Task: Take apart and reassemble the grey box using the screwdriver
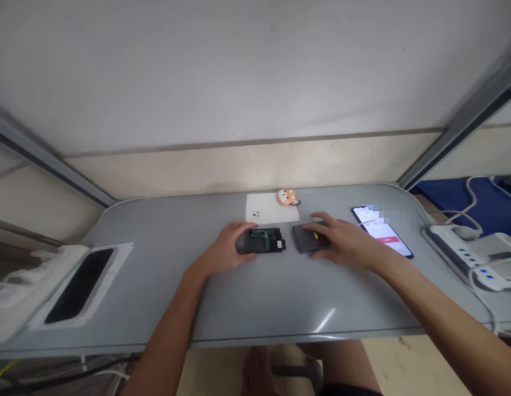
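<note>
Head view, as I watch it from my end: the left hand [229,248] has thumb and fingers spread around the left end of a black electronics housing [246,242], holding it by its near and far edges. The right hand [340,239] curls over a dark grey casing [303,241] with a yellow spot [316,235] on it.

I see both pieces at the grey desk [275,297], between the two palms. The housing's long axis runs left to right, with its narrow end tab [283,244] pointing at the right hand and its green circuit board [267,236] facing up. The casing lies nearly in line with it, a small gap between them.

Just beyond the fingertips I make out a white sheet [267,206] bearing tiny dark pieces [256,214] and an orange animal-face trinket [286,197].

Outward from the right wrist, I have a lit smartphone [393,242], then a white power strip [450,247]. Well left of the left hand, a black slab-shaped device [80,286] rests on white paper [121,254].
</note>
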The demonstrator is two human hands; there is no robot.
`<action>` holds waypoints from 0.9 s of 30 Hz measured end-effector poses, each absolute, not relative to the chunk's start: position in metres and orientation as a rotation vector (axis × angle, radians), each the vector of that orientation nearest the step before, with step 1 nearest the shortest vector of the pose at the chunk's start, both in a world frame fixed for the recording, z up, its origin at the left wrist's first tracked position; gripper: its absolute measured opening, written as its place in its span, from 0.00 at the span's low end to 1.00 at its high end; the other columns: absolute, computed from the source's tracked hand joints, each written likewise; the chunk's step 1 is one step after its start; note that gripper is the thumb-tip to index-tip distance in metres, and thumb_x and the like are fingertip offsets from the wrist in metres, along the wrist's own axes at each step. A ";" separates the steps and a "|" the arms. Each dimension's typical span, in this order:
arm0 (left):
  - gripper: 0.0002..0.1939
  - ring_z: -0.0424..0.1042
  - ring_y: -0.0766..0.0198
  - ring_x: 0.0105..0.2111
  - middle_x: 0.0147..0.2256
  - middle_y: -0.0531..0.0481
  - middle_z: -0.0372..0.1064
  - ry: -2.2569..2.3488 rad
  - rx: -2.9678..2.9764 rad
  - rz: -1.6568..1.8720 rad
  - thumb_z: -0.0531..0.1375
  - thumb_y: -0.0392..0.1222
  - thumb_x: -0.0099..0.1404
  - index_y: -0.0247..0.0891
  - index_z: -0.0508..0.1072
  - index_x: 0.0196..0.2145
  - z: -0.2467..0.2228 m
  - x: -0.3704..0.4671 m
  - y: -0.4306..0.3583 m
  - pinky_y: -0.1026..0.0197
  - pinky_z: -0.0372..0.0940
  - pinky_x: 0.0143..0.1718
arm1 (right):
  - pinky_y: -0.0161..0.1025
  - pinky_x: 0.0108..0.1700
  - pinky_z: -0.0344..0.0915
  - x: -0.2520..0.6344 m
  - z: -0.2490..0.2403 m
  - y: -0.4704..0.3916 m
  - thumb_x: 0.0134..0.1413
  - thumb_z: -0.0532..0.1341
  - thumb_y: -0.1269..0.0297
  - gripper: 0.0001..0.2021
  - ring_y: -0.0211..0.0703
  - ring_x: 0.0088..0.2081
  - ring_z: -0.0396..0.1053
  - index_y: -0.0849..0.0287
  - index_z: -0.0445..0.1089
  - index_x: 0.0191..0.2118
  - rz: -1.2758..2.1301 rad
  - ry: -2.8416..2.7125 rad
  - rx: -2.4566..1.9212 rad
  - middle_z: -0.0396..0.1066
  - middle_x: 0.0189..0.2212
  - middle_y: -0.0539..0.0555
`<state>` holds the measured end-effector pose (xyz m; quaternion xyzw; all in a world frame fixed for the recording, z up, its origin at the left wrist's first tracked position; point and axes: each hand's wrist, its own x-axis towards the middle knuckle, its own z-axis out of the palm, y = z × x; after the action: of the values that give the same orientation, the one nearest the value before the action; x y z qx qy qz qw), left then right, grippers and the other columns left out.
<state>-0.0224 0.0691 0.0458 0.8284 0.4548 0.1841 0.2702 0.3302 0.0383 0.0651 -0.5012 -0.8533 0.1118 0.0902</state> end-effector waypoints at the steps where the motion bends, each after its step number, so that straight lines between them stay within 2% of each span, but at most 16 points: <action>1: 0.34 0.64 0.50 0.63 0.61 0.46 0.65 1.227 2.205 0.487 0.69 0.41 0.60 0.49 0.67 0.62 0.046 -0.025 0.070 0.45 0.59 0.67 | 0.51 0.45 0.71 0.334 0.061 0.037 0.58 0.67 0.56 0.31 0.54 0.42 0.77 0.46 0.65 0.67 0.332 -2.570 -1.500 0.63 0.65 0.61; 4: 0.36 0.65 0.49 0.61 0.61 0.45 0.65 1.257 2.130 0.491 0.70 0.42 0.59 0.50 0.67 0.64 0.042 -0.029 0.072 0.45 0.60 0.66 | 0.50 0.46 0.71 0.336 0.062 0.037 0.62 0.63 0.58 0.27 0.54 0.43 0.78 0.48 0.66 0.66 0.357 -2.570 -1.498 0.69 0.60 0.60; 8: 0.38 0.68 0.50 0.58 0.60 0.45 0.66 1.248 2.086 0.511 0.73 0.45 0.57 0.50 0.68 0.63 0.037 -0.026 0.073 0.45 0.63 0.63 | 0.50 0.47 0.70 0.326 0.076 0.040 0.67 0.57 0.48 0.22 0.56 0.47 0.77 0.49 0.72 0.60 0.497 -2.515 -1.466 0.75 0.55 0.59; 11: 0.38 0.68 0.49 0.58 0.59 0.45 0.68 1.234 2.091 0.515 0.75 0.44 0.54 0.49 0.71 0.61 0.038 -0.020 0.071 0.43 0.63 0.63 | 0.51 0.49 0.70 0.318 0.080 0.045 0.67 0.57 0.48 0.21 0.57 0.48 0.76 0.48 0.74 0.58 0.581 -2.498 -1.421 0.77 0.52 0.57; 18: 0.38 0.70 0.49 0.57 0.56 0.46 0.71 1.230 2.127 0.508 0.75 0.43 0.53 0.51 0.72 0.61 0.041 -0.014 0.068 0.44 0.64 0.62 | 0.54 0.49 0.69 0.319 0.072 0.051 0.64 0.60 0.51 0.19 0.57 0.47 0.76 0.50 0.75 0.57 0.518 -2.430 -1.403 0.77 0.52 0.59; 23: 0.38 0.69 0.49 0.58 0.57 0.46 0.69 1.256 2.117 0.503 0.75 0.42 0.53 0.51 0.72 0.61 0.040 -0.012 0.067 0.44 0.63 0.64 | 0.53 0.51 0.69 0.310 0.074 0.051 0.65 0.60 0.49 0.21 0.57 0.49 0.76 0.50 0.75 0.58 0.619 -2.449 -1.357 0.77 0.52 0.59; 27: 0.38 0.68 0.49 0.58 0.56 0.46 0.70 1.284 2.124 0.493 0.75 0.42 0.53 0.51 0.72 0.61 0.039 -0.009 0.066 0.45 0.64 0.63 | 0.52 0.50 0.70 0.298 0.070 0.049 0.61 0.64 0.49 0.22 0.57 0.48 0.76 0.50 0.75 0.58 0.600 -2.460 -1.311 0.76 0.53 0.60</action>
<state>-0.0093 0.0663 0.0392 0.8006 0.4838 0.1859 0.3008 0.2975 0.0487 0.0700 -0.4551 -0.8536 0.2082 0.1447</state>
